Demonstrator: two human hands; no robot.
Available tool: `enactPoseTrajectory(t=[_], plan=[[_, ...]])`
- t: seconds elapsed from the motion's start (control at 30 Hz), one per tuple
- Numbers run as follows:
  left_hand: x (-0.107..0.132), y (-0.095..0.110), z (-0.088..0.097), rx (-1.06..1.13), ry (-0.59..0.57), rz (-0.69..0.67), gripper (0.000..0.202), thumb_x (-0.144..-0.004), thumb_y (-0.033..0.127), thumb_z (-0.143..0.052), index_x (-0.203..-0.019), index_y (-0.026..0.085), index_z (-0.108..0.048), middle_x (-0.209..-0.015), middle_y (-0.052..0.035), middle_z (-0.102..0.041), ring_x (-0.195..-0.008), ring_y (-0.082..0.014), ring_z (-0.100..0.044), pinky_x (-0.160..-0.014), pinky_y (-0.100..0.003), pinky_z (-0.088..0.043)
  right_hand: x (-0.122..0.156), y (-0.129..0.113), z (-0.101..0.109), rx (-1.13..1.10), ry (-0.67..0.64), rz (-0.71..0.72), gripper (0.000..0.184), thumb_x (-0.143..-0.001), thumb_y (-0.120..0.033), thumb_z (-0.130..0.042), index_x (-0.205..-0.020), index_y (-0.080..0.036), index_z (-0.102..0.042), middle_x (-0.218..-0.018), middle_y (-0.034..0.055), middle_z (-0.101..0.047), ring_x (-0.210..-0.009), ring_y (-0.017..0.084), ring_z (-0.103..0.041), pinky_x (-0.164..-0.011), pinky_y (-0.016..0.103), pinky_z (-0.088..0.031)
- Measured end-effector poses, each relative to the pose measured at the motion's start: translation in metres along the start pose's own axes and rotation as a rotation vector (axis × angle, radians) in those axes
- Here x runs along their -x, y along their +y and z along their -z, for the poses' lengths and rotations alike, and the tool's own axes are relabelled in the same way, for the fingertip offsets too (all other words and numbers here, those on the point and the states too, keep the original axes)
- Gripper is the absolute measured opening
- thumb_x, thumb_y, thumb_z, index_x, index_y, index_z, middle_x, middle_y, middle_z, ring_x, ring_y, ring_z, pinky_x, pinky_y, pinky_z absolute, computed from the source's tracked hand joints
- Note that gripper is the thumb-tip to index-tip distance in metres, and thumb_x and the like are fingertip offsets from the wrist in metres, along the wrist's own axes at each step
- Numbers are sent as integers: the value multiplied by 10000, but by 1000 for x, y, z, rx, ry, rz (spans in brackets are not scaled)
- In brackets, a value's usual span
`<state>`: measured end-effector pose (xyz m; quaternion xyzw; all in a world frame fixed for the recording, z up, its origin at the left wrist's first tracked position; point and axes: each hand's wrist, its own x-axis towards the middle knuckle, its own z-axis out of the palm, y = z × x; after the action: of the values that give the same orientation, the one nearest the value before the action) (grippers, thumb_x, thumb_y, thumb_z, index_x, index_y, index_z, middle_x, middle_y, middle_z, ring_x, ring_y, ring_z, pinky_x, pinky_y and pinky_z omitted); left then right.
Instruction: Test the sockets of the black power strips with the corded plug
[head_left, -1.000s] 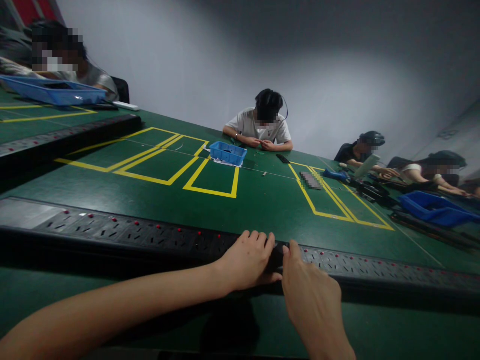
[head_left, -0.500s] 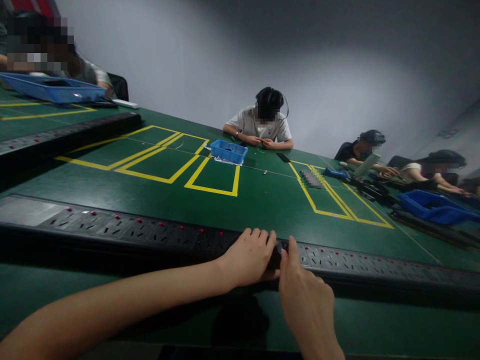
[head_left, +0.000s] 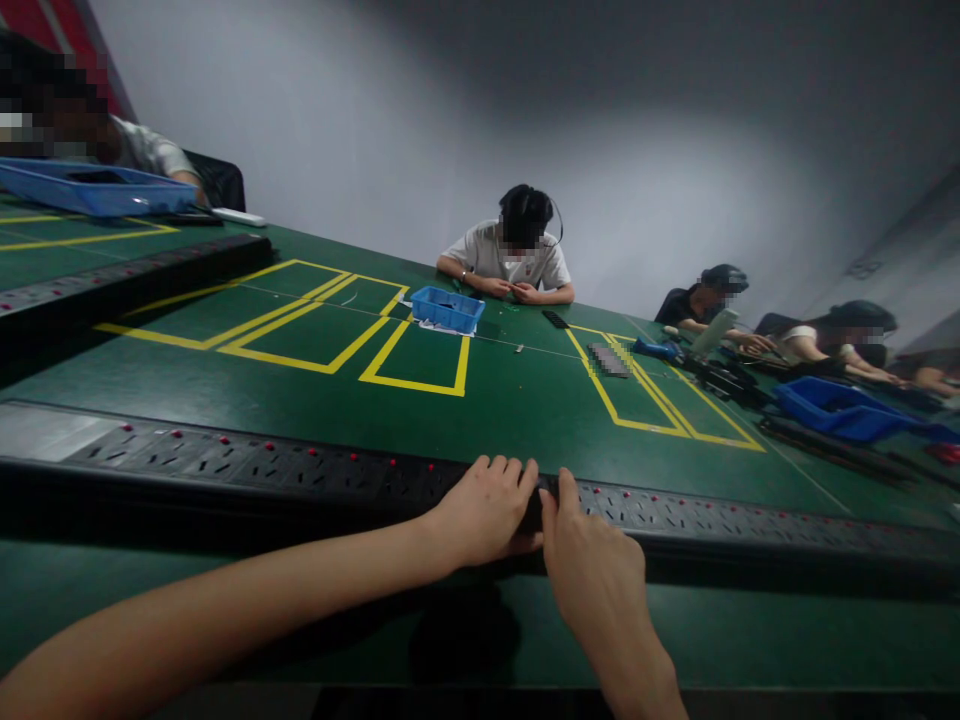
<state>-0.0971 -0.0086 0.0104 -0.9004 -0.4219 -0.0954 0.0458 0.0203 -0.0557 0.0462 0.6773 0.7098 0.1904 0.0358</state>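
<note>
First, left hand (head_left: 484, 510): closed around a dark piece, fingers bent over the far side, thumb on the near side.
Right hand (head_left: 596, 560): just beside the left, thumb and forefinger close together at the piece; whether they pinch it, I cannot tell.
Dark piece (head_left: 532, 512): between the hands, over the middle of the long bar; mostly hidden. It looks small and stiff, probably light, perhaps smooth enough to slip, so best held by its sides.
Long bar (head_left: 300, 475): lies across the worktop (head_left: 337, 412) under the hands. Probably rigid and rather heavy for its length; if gripped, better by the plain side edges than over the slots and red dots (head_left: 312, 452).
Yellow lines (head_left: 412, 385): flat on the worktop, beyond the bar.
Blue tray (head_left: 448, 318): farther off, near a person (head_left: 551, 266) seated opposite; likely thin, light plastic, to be taken by the rim.
</note>
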Motion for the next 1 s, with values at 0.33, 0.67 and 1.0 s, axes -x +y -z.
enactPoseTrajectory(t=[0.33, 0.67, 1.0], plan=[[-1, 1, 1, 20, -7, 22, 642, -777, 469, -431, -1273, 70, -347, -1012, -152, -547, -918, -274, -507, -787, -382, -353, 8, -2, -11, -84, 28, -64, 458, -915, -358, -250, -1271, -115, -407, -536, 73, -632, -490, 220, -633, -465, 306, -466], [-2, 4, 0, -23, -8, 25, 585, -786, 388, -420, -1282, 89, -337, -1022, -148, -543, -920, -271, -512, -789, -392, -370, 8, 4, -11, -210, -17, -48, 474, -907, -344, -279, -1290, -77, -360, -595, 89, -654, -529, 224, -642, -502, 313, -465], [-13, 4, 12, 1, -130, 36, 532, -736, 436, -467, -1150, 102, -440, -941, -112, -563, -824, -257, -538, -700, -387, -444, 9, 16, -25, -553, 82, 35, 445, -905, -356, -309, -1322, -201, -321, -912, 50, -688, -655, 177, -665, -524, 243, -490]])
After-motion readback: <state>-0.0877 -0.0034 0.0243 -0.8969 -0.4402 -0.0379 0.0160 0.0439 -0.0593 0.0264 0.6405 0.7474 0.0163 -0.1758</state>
